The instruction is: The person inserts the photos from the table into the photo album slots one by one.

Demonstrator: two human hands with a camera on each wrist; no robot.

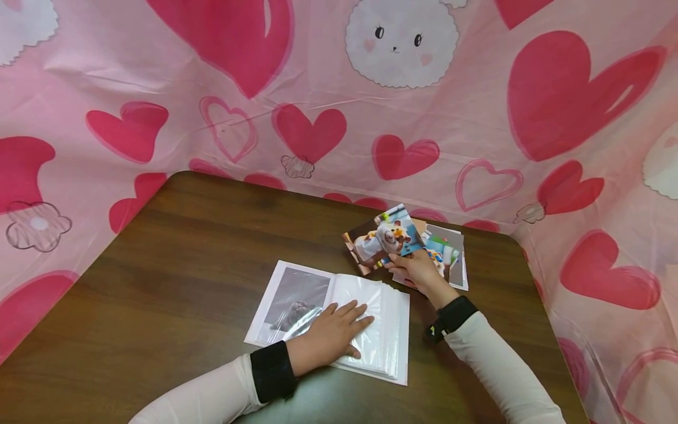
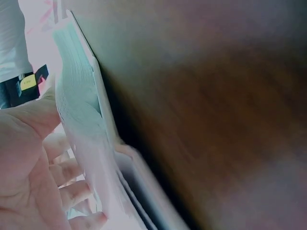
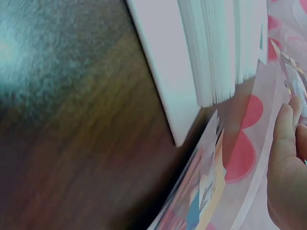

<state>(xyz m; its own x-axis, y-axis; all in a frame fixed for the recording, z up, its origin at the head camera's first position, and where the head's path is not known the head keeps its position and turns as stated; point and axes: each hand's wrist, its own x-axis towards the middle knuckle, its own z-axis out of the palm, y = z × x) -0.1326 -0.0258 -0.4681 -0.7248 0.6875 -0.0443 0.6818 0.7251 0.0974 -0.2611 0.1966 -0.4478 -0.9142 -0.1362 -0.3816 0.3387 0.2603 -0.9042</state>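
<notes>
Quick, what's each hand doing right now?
Left hand: open, fingers spread, resting on the open photo album.
Right hand: closed, holding at least one printed animal photo; exact count unclear.

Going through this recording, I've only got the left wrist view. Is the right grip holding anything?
Observer: Yes, the right grip pinches a photo.
Operator: Are more photos nearby?
Observer: A loose pile lies on the table, just past the far right corner of the album.
Operator: What about the album's left page?
Observer: It shows a picture of a furry animal against grey.
</notes>
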